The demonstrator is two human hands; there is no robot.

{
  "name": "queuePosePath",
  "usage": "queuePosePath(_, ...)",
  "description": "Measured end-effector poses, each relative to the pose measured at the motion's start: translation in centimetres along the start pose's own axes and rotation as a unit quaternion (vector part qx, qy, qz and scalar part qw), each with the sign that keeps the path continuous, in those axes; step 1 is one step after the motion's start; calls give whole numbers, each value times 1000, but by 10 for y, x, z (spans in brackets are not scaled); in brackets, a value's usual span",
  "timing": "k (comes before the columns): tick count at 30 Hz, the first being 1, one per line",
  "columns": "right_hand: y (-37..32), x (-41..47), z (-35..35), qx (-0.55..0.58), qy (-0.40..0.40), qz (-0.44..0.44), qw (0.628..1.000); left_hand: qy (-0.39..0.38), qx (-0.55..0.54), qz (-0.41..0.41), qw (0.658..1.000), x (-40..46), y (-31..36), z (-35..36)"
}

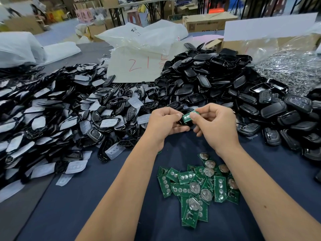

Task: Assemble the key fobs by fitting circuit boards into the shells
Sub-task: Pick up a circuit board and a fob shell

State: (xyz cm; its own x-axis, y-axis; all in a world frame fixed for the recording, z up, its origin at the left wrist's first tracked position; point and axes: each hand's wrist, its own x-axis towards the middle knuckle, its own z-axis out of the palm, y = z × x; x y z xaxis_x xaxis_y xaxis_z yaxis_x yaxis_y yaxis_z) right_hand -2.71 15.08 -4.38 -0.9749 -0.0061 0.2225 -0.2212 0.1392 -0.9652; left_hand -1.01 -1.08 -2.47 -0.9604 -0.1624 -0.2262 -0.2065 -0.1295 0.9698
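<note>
- Above a dark blue surface [86, 214], a person's left hand [164, 121] grips a black key fob shell [186, 121], fingers curled round it.
- The right hand [217, 122] pinches a green circuit board [188, 116] between thumb and fingertips, the board lying against the shell's open side.
- A loose heap of green circuit boards [198, 186], some with round silver battery holders, lies on the surface between the forearms.
- Piles of black shells [217, 80] rise beyond the hands; shells with white button pads [57, 115] spread to the left.
- A paper sheet [135, 66] marked in red lies behind.
</note>
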Motion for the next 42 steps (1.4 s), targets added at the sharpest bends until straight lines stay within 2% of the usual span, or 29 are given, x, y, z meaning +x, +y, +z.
queuePosePath(3, 0, 0, -1, -54, 10, -8, 998, 13, 9, 2, 1000, 1, -1, 0)
queuePosePath(10, 0, 1, -2, -89, 20, 21, 996, -4, 29, 25, 999, -1, -3, 1)
queuePosePath(19, -5, 3, -10, -94, -64, 110, 987, -34, 57, 41, 997, -3, -1, -2)
queuePosePath(25, -15, -2, -15, -200, -115, 45, 972, -83, 175, 72, 978, -3, 3, -14)
queuePosePath(28, -23, -4, -16, -202, -135, 7, 970, -107, 208, 94, 968, -3, 6, -18)
queuePosePath(33, -22, -6, -12, -168, -120, 36, 978, -44, 199, 135, 970, -2, 3, -10)
queuePosePath(39, -16, -4, -11, -176, -129, 100, 971, -37, 250, 164, 954, -4, 2, -10)
queuePosePath(42, -17, -3, -10, -221, -146, 89, 960, 7, 257, 189, 948, -3, 3, -12)
